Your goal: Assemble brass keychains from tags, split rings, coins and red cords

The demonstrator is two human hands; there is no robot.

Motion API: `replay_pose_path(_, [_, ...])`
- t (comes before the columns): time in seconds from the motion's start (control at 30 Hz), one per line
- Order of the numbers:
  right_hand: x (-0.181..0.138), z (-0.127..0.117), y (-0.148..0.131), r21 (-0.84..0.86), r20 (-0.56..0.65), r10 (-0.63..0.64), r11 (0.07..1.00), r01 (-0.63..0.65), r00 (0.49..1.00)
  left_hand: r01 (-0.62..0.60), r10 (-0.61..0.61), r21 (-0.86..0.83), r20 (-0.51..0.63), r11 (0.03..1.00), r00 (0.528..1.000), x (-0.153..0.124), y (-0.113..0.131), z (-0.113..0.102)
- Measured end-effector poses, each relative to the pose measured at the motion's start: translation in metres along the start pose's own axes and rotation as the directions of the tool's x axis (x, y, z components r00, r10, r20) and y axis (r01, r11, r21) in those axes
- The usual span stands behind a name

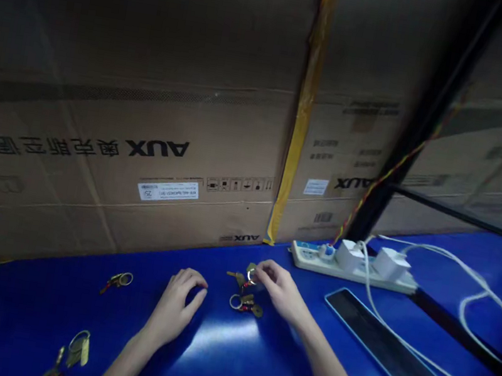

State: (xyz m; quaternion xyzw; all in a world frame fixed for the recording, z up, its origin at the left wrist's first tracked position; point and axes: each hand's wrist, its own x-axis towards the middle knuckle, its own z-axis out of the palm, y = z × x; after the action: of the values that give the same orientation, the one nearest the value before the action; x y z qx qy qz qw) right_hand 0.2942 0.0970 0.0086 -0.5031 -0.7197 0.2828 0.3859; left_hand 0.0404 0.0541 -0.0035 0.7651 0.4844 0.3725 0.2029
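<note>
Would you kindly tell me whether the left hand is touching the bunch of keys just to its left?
Apart: the head view shows bare blue tabletop between the left hand and that bunch of keys.

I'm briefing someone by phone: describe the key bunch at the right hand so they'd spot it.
Follow the yellow tape down the cardboard boxes to the blue tabletop. Just in front is the key bunch the right hand is touching; the similar bunch just below it in view lies untouched.

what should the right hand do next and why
Probably lift the upper key bunch slightly, since the fingers of the right hand are at its ring and another bunch lies close beside it, so the two might tangle.
</note>
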Motion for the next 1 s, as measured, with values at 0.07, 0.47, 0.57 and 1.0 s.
replay_pose_path(0.07, [-0.002,0.006,-0.008,0.102,0.038,-0.017,0.995,0.013,0.999,0.024,-0.023,-0.093,0.009,0.995,1.0,0.003,0.011,0.005])
replay_pose_path(0.47, [-0.021,0.042,-0.043,0.554,0.215,0.006,0.823,-0.127,0.977,0.297,-0.276,-0.472,0.114,0.83,0.954,-0.002,0.022,0.003])
replay_pose_path(0.57, [-0.024,0.043,-0.044,0.56,0.307,-0.004,0.809,-0.177,0.952,0.348,-0.323,-0.542,0.145,0.765,0.935,-0.009,0.018,0.001])
replay_pose_path(1.0, [-0.034,0.061,-0.047,0.428,0.453,-0.029,0.884,-0.188,0.891,0.357,-0.204,-0.544,0.322,0.759,0.924,-0.02,0.026,-0.017])
